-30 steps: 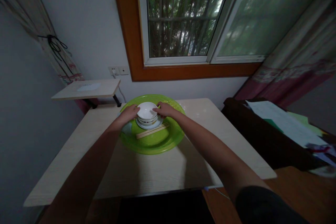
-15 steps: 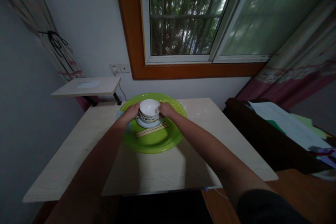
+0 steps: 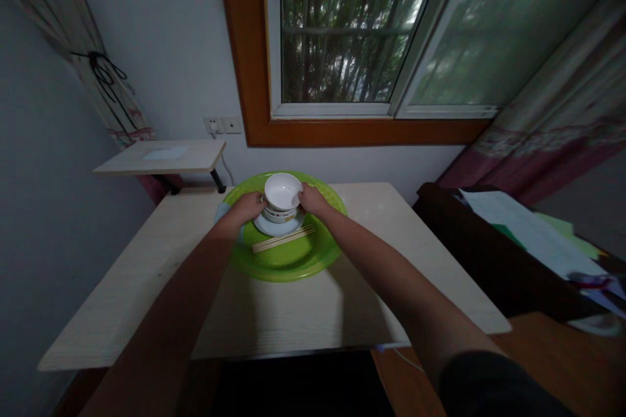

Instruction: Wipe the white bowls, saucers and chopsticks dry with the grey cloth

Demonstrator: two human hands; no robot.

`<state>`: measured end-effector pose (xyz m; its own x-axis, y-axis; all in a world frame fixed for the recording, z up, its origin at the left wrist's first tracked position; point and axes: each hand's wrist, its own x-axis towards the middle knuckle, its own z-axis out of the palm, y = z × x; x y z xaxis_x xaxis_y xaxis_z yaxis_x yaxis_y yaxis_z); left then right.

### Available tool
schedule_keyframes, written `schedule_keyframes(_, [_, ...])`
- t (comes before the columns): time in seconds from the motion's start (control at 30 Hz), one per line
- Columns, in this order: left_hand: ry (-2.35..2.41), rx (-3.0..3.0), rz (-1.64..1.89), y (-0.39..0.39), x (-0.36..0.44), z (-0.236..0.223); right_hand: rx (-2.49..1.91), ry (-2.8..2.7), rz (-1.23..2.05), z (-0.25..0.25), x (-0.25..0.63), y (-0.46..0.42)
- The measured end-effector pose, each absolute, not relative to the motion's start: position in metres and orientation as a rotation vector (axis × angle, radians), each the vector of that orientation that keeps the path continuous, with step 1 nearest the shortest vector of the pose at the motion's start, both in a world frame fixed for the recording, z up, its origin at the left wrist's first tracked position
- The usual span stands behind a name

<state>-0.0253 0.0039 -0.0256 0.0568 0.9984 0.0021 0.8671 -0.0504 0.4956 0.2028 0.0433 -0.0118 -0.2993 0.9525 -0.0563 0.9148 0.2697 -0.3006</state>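
A big green round tray [image 3: 288,264] sits at the far middle of a pale wooden table [image 3: 274,313]. On it rests a white plate [image 3: 278,227] with stacked white bowls [image 3: 280,214], and a pair of chopsticks [image 3: 283,240] lies in front. My left hand [image 3: 249,207] and my right hand [image 3: 312,199] grip the top white bowl [image 3: 282,191] from either side. That bowl is raised and tilted a little above the stack.
A small side shelf [image 3: 161,156] juts out at the back left by a wall socket [image 3: 222,124]. A window is behind the table. A dark piece of furniture [image 3: 489,260] with papers [image 3: 528,228] stands at the right. Curtains hang on both sides.
Both hands have closed on the top bowl and lifted it up off the stack, tilting it slightly. The view has shifted a little.
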Motion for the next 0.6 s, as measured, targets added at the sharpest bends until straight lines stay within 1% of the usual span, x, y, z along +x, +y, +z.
schedule_keyframes(0.27, [2.025,2.013,0.505,0.012,-0.029,-0.033,-1.669,-2.291,0.367,-0.01,0.202,0.04])
schedule_keyframes(0.4, [2.081,2.011,0.45,0.013,-0.033,-0.034,-1.676,-2.232,0.319,-0.006,0.207,0.039])
schedule_keyframes(0.6, [2.171,2.073,0.376,0.008,-0.034,-0.033,-1.886,-2.03,0.232,0.004,0.218,0.036])
